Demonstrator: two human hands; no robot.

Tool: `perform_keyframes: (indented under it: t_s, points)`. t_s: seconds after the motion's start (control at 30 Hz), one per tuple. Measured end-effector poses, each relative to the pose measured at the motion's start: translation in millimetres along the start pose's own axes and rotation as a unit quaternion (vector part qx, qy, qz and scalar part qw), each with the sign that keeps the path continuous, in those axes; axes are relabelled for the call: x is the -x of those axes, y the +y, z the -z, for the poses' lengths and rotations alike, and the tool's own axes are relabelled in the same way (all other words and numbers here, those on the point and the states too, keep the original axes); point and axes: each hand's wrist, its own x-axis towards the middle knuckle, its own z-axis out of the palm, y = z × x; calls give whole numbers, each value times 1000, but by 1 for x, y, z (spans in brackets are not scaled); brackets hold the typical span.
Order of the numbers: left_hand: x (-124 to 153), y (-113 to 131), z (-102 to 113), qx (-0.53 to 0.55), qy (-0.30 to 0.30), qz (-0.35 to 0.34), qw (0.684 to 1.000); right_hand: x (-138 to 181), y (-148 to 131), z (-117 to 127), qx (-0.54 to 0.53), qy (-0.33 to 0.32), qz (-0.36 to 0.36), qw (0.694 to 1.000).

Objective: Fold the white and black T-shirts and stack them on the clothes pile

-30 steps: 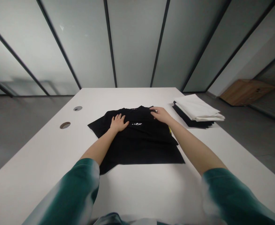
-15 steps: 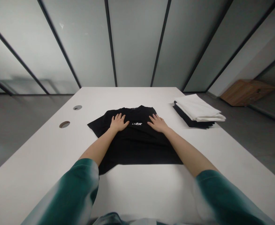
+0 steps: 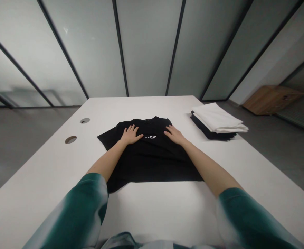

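My left hand [image 3: 130, 135] lies flat, fingers spread, on the upper part of a black T-shirt [image 3: 152, 159] spread over a white table [image 3: 167, 211]. My right hand [image 3: 174, 135] lies flat on the same shirt, just right of its white lettering [image 3: 151, 137]. A stack of folded white and black clothes [image 3: 217, 121] sits well apart at the right; two round holes [image 3: 70, 139] at the left

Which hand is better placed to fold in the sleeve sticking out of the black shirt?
Probably left: the left hand lies flat beside that sleeve; the right hand rests farther off across the black shirt.
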Motion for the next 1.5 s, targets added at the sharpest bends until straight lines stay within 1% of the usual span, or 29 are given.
perform_keyframes:
  t_s: [0.07, 0.13, 0.2, 0.27, 0.33, 0.4, 0.47, 0.57, 0.63, 0.7, 0.77, 0.83, 0.87, 0.93, 1.0, 1.07, 1.13, 1.2, 1.3, 1.37, 1.43, 1.47, 1.5]
  points:
    - [-1, -10, 7, 43, 37, -9, 998, -1, 13, 8, -87, 71, -2, 994]
    - [2, -24, 18, 58, 93, 16, 994, 4, 28, 16, -139, 147, -4, 979]
    - [10, -43, 30, 28, 135, 89, 987, 13, 40, 23, -150, 200, -18, 968]
    - [20, -63, 41, -17, 133, 171, 976, 23, 47, 26, -146, 221, -40, 964]
    - [30, -80, 47, -38, 95, 231, 968, 30, 49, 26, -146, 224, -60, 962]
    - [38, -93, 48, -36, 54, 255, 965, 33, 48, 26, -150, 218, -72, 962]
    - [43, -102, 46, -27, 37, 250, 967, 33, 45, 26, -151, 207, -79, 963]
    - [45, -109, 46, -25, 43, 229, 972, 34, 42, 28, -146, 191, -85, 967]
    - [44, -114, 49, -18, 36, 226, 973, 35, 40, 29, -148, 185, -88, 968]
    - [44, -120, 55, 1, 10, 238, 971, 36, 39, 30, -151, 182, -90, 968]
    - [48, -127, 63, 31, -33, 258, 965, 37, 39, 30, -153, 181, -87, 968]
    - [56, -135, 72, 86, -67, 262, 959, 37, 39, 29, -154, 180, -82, 968]
    - [60, -138, 76, 127, -69, 257, 956, 37, 40, 29, -154, 180, -80, 968]
    - [68, -142, 86, 220, -40, 239, 945, 37, 40, 29, -155, 178, -76, 969]
    - [72, -139, 96, 300, 20, 213, 930, 37, 41, 29, -153, 175, -75, 970]
    - [69, -128, 104, 355, 74, 176, 915, 37, 42, 29, -152, 172, -74, 970]
    - [60, -109, 110, 386, 107, 139, 906, 36, 42, 29, -150, 171, -77, 971]
    - [47, -82, 112, 399, 115, 110, 903, 36, 42, 28, -146, 174, -79, 971]
    - [29, -36, 107, 427, 82, 72, 898, 36, 42, 28, -143, 179, -78, 970]
    - [20, -8, 102, 472, 24, 23, 881, 36, 41, 28, -142, 179, -76, 971]
    - [14, 10, 96, 511, -38, -41, 858, 36, 41, 28, -137, 177, -75, 972]
    - [11, 16, 93, 518, -55, -65, 851, 36, 41, 28, -135, 175, -74, 972]
    - [8, 18, 89, 514, -58, -77, 852, 36, 41, 28, -131, 173, -73, 973]
